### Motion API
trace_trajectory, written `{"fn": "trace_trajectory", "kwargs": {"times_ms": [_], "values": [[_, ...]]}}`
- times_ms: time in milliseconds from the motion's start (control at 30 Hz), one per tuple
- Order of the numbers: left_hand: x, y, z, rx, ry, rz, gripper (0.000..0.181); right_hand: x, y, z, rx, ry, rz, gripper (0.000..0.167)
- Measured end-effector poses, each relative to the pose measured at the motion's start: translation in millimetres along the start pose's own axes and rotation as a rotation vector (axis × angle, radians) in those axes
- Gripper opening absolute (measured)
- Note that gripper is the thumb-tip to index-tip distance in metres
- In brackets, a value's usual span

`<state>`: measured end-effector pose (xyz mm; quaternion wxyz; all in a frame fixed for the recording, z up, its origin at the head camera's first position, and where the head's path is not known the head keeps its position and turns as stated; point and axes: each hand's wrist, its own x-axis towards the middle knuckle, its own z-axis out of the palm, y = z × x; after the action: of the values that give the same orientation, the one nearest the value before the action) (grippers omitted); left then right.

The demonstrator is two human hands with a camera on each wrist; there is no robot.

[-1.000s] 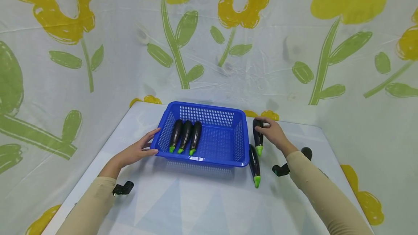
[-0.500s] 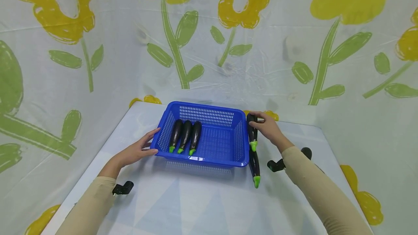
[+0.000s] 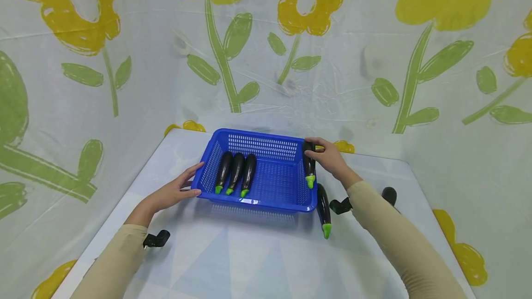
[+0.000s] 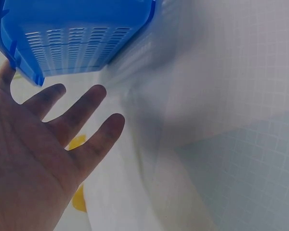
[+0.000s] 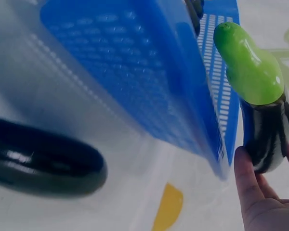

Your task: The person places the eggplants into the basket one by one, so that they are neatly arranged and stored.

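Three eggplants point(image 3: 237, 174) lie side by side in the left part of the blue basket point(image 3: 249, 203). My right hand point(image 3: 330, 157) pinches another eggplant point(image 3: 308, 163) over the basket's right rim, green end toward me; the right wrist view shows fingers round this eggplant point(image 5: 267, 130) beside the basket wall point(image 5: 125, 62). My left hand point(image 3: 176, 190) rests with spread fingers at the basket's left rim; in the left wrist view the left hand point(image 4: 43, 144) has its fingers extended below the basket point(image 4: 77, 43). One eggplant point(image 3: 323, 209) lies on the table just right of the basket.
Another dark, rounded object point(image 3: 389, 195) lies farther right on the table point(image 3: 232, 253), partly hidden by my right sleeve. Small black devices sit at both wrists. A flower-printed cloth point(image 3: 332, 68) stands behind and at the sides of the table.
My right hand has carried its eggplant leftward, from the table area right of the basket to above the right rim. The left hand and the basket have stayed in place.
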<state>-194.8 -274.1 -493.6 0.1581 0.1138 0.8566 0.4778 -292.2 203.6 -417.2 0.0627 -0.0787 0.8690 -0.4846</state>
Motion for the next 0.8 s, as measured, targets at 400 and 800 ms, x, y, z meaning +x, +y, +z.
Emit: {"fn": "trace_trajectory", "kwargs": {"times_ms": [400, 800], "values": [[1.2, -0.6, 0.6, 0.012, 0.003, 0.007, 0.086, 15.0, -13, 30, -0.031, -0.044, -0.017, 0.05], [0.8, -1.0, 0.6, 0.013, 0.005, 0.004, 0.086, 28.2, -29, 59, -0.011, -0.085, -0.027, 0.046]]}}
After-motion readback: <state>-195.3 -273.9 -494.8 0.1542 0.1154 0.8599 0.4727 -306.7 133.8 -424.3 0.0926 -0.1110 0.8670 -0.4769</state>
